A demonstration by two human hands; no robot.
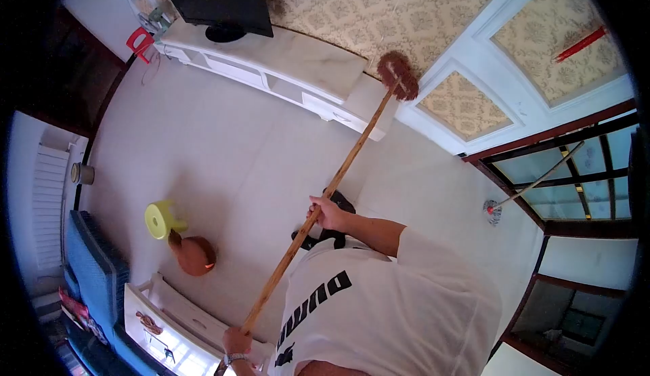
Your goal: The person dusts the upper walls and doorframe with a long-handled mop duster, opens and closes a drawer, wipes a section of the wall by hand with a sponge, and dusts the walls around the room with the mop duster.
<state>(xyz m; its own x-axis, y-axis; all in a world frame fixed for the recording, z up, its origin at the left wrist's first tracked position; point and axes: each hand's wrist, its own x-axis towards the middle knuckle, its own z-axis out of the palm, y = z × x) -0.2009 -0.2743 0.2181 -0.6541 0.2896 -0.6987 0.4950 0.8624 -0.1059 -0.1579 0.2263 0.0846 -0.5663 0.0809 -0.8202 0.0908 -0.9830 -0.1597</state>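
Observation:
A long-handled duster with a light wooden pole (352, 152) and a fluffy reddish-brown head (398, 74) stretches diagonally across the view. Its head is at the patterned wall beside the right end of the white TV cabinet (291, 71); whether it touches the wall I cannot tell. My right hand (326, 213) is wrapped round the middle of the pole, above my dark shoes. Farther down, close to the pole's near end, my left hand (237, 342) also grips it, with a band on the wrist.
A television (220, 3) stands on the cabinet. On the pale floor are a yellow-green stool (161, 220) and a brown rounded seat (196, 256). A blue sofa (95, 254) and a white table (152, 308) are at lower left. A mop (494, 208) leans at the glass-paned door (542, 166).

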